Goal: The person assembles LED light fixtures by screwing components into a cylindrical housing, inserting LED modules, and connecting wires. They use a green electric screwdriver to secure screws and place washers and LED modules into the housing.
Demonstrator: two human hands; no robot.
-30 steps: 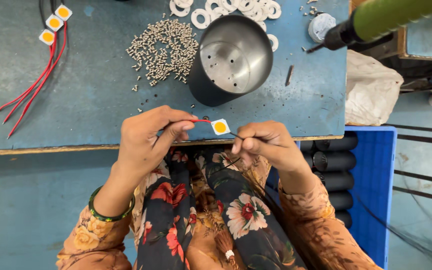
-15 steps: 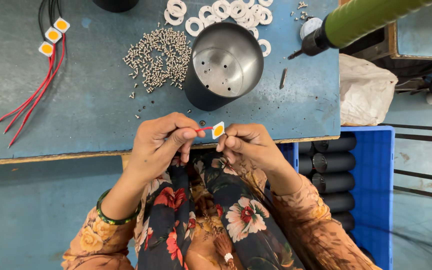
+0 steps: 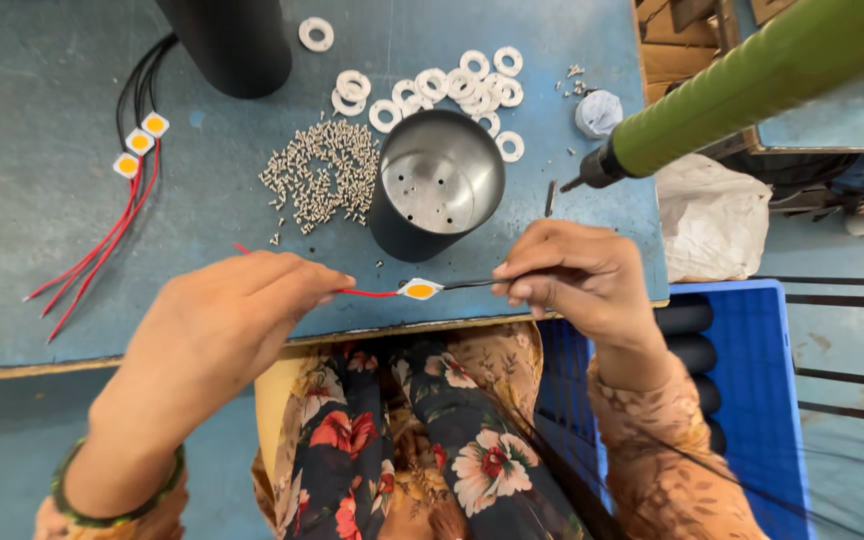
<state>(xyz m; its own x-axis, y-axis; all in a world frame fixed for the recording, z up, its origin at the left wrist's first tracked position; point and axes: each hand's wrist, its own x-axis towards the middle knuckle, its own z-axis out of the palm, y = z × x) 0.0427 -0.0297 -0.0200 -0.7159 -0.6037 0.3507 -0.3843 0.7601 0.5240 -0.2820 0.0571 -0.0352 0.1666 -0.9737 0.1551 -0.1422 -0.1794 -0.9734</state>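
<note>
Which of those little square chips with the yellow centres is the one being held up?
The white square chip with the yellow centre, strung on wires between the left hand and right hand; the other three lie on the table's far left.

We see a blue table (image 3: pixel 72 250). The little chip (image 3: pixel 419 290) is white with a yellow middle, on a red wire (image 3: pixel 367 293) and a black wire (image 3: pixel 467 285). The screws (image 3: pixel 322 180) are silver, the rings (image 3: pixel 452 85) white, the cup (image 3: pixel 432 190) black outside, the tool (image 3: pixel 752 80) green.
</note>
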